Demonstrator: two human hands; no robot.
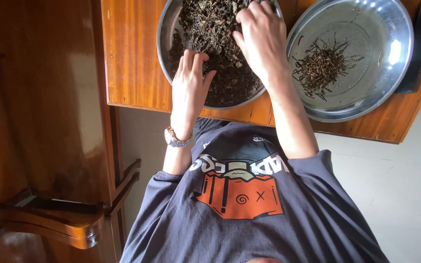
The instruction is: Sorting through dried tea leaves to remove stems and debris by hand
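- Centrally, steel bowl (pixel 164 34) of dried leaves (pixel 215 29) on wooden surface (pixel 132 58).
- Left hand (pixel 189 85): fingers loosely curled, resting on leaves at bowl's near rim.
- Right hand (pixel 261 36): fingers bent, pinching into leaves.
- Second bowl (pixel 391 83), right of first, holds stems (pixel 320 68).

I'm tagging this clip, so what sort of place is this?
Probably a home room: a polished wooden table bearing two steel trays, one of dried leaves and one of sorted stems, a wooden chair beside it, and a pale tiled floor.

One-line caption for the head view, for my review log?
Both hands, left hand and right hand, work in a metal bowl of dried leaves beside a tray of stems.
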